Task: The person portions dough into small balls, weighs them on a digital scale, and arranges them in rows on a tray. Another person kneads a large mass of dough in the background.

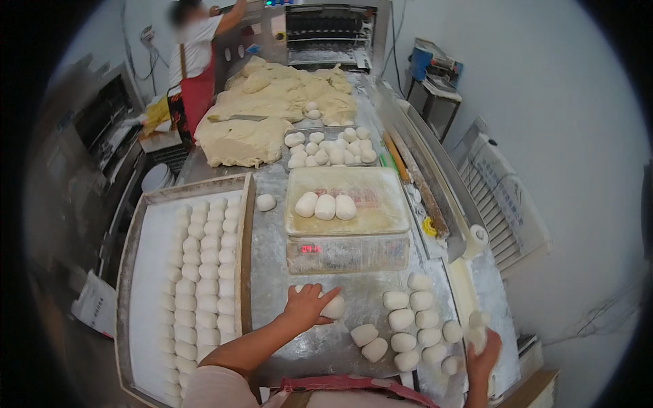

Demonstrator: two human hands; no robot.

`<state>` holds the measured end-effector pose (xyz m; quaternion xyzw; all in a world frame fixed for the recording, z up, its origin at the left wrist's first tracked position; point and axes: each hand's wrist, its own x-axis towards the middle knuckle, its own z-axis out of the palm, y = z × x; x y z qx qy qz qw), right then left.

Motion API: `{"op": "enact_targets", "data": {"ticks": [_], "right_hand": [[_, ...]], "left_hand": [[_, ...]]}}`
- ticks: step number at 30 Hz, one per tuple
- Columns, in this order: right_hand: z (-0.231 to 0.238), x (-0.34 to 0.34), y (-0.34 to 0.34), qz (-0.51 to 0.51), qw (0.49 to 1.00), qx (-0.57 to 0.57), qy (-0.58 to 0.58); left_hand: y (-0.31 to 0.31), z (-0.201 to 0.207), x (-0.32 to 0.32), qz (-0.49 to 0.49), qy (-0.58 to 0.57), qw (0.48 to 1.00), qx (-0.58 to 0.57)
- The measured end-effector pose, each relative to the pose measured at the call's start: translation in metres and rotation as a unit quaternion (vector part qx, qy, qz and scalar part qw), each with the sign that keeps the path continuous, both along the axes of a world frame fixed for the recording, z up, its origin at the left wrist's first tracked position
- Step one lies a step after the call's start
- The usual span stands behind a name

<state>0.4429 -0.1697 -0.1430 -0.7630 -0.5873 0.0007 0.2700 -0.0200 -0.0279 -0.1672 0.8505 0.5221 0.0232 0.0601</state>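
Note:
My left hand curls over white dough balls on the metal table, just in front of the scale. Part of that dough is hidden under my fingers. At the table's right side, my right hand is closed around a dough ball, with another dough ball right beyond it. Between my hands lie several loose dough balls in a loose cluster. Three dough balls rest side by side on the floury platform of the digital scale.
To the left stands a wooden-rimmed tray with rows of dough balls. A metal tray of dough balls sits beyond the scale, below a large dough mass with a knife on it. Another person stands by a machine.

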Motion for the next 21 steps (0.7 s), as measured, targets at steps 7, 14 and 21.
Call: {"op": "enact_targets", "data": {"ticks": [7, 14, 21], "right_hand": [[-0.080, 0.140, -0.113, -0.226, 0.951, -0.212, 0.001], [-0.080, 0.127, -0.042, -0.137, 0.971, -0.146, -0.130], [-0.101, 0.144, 0.024, -0.099, 0.980, -0.094, -0.146]], "left_hand": [[0.001, -0.017, -0.004, -0.005, -0.048, 0.999, -0.009], [0.016, -0.005, -0.018, 0.055, -0.233, 0.968, -0.072], [0.007, 0.006, -0.059, 0.164, -0.662, 0.671, -0.290]]}}
